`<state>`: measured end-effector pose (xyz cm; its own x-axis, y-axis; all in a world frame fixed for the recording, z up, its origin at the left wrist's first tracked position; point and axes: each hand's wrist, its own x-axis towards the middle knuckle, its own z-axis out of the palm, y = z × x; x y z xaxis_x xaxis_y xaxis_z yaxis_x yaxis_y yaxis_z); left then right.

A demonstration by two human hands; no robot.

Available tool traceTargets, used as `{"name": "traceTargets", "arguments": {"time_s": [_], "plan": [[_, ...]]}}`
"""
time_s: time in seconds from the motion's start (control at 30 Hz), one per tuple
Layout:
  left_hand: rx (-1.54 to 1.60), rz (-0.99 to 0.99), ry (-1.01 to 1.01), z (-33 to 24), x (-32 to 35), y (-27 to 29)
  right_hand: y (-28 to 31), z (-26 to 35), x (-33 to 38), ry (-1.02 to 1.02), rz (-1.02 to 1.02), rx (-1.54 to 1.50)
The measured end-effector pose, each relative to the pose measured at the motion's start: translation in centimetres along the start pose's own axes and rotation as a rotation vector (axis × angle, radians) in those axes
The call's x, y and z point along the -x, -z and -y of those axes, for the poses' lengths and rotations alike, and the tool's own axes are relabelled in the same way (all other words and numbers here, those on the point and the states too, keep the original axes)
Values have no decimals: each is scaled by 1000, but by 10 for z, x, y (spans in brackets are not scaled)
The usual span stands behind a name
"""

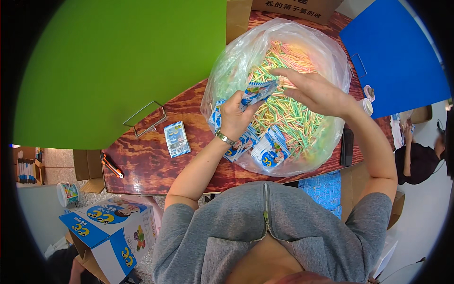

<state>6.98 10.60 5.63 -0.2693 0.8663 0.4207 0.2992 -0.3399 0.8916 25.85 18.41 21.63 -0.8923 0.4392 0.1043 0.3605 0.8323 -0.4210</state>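
My left hand (235,115) is closed round a small blue and white packet (258,93), its top pointing toward my other hand. Over the heap of thin pink, yellow and green sticks (295,116), my right hand (319,93) bends its fingers around a few pale sticks (286,84) at the packet's end. A large clear plastic bag (227,61) with its mouth spread wide holds the heap. Several more packets (271,150) lie on the bag's near left part, below my left wrist. Another flat packet (177,138) rests on the tabletop to the left.
The red-brown wood-patterned table (142,165) carries an orange cutter (112,165) and a black object (347,147). A green panel (118,66) and a blue panel (397,57) flank the bag. Printed cartons (111,222) stand lower left; another person (418,158) is at far right.
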Motion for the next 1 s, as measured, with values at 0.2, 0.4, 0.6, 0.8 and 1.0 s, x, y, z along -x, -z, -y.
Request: {"name": "traceTargets", "arguments": {"time_s": [0.2,0.4,0.6,0.8,1.0], "plan": [[-115,-52,-147,1,-5,1,27,15,-10,-124,355,186],[-128,-59,-107,-4,-2,5,19,16,-22,-42,341,333],[-96,-105,-58,-1,-2,5,14,15,-23,-107,352,296],[-14,-88,-32,7,-3,5,23,21,-28,-125,407,267],[12,-94,3,4,-4,4,23,27,-37,-63,449,311]]}}
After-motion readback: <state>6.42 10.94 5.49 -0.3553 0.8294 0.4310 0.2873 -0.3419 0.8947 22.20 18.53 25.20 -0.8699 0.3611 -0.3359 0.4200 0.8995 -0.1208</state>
